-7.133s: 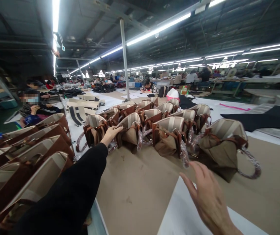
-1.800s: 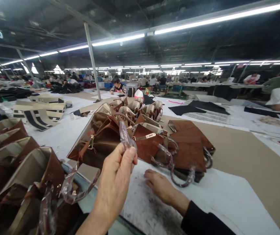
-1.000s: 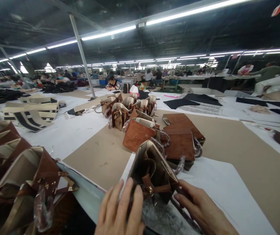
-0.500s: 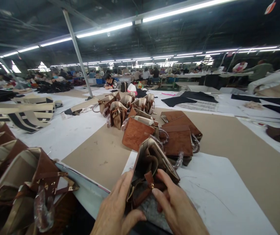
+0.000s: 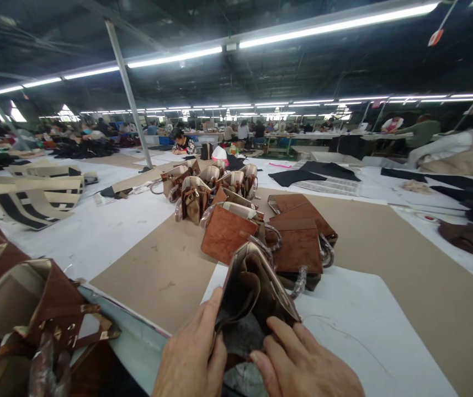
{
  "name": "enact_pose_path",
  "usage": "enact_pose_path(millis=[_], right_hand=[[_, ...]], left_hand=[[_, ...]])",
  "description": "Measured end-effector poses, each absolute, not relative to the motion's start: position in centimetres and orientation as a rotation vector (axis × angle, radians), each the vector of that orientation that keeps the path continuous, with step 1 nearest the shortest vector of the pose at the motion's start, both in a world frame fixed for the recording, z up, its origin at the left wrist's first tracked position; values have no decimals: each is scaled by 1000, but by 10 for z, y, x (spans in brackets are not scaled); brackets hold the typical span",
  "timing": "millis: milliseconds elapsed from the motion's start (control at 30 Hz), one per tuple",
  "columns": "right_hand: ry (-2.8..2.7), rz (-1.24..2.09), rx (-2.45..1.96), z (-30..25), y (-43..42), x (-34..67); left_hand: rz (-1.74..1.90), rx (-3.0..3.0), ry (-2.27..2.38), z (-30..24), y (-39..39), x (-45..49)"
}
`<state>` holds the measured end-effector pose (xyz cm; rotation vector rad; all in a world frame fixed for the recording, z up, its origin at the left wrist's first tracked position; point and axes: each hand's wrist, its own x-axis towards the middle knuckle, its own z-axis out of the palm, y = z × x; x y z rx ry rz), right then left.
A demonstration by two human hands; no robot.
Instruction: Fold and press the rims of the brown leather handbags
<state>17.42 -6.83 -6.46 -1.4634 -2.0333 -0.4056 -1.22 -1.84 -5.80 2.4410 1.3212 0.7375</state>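
Observation:
A brown handbag [image 5: 275, 278] stands at the table's near edge with its mouth towards me, showing a dark lining and a divider. My left hand [image 5: 195, 350] grips its left side, the thumb on the near edge and the fingers along the outside. On the right, my right hand [image 5: 308, 355] has bent fingers over the near right edge, with the thumb by a brown strap [image 5: 236, 361] crossing low in front of the opening. Part of that strap is hidden by my fingers.
Just beyond lie finished-looking brown handbags [image 5: 296, 245] with plastic-wrapped handles, and more bags [image 5: 195, 201] stand farther back. Several open bags [image 5: 37, 298] crowd the left. Striped pieces [image 5: 29, 198] and black pieces [image 5: 296, 176] lie on the table. A co-worker [image 5: 183, 143] sits across.
The strap end with the gold clasp, upright in the opening before, is out of sight now. My right hand has moved slightly down and right; my left thumb has come up against the bag.

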Motion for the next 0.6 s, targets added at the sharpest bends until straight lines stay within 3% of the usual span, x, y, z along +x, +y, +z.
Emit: enact_pose_path(millis=[67,133,233,367,600], right_hand=[[-2068,-455,-1412,-57,-57,169],[-2188,-292,-1432,-48,-47,166],[-2318,53,-1767,-36,-35,164],[-2331,249,-2154,-22,-27,156],[-2627,216,-1520,-40,-3,127]], left_hand=[[735,2428,1402,-57,-16,-12],[747,2435,1467,-58,-15,-12],[719,2467,1527,-60,-14,-14],[612,2518,1542,-59,-13,-14],[483,2493,1676,-64,0,-19]])
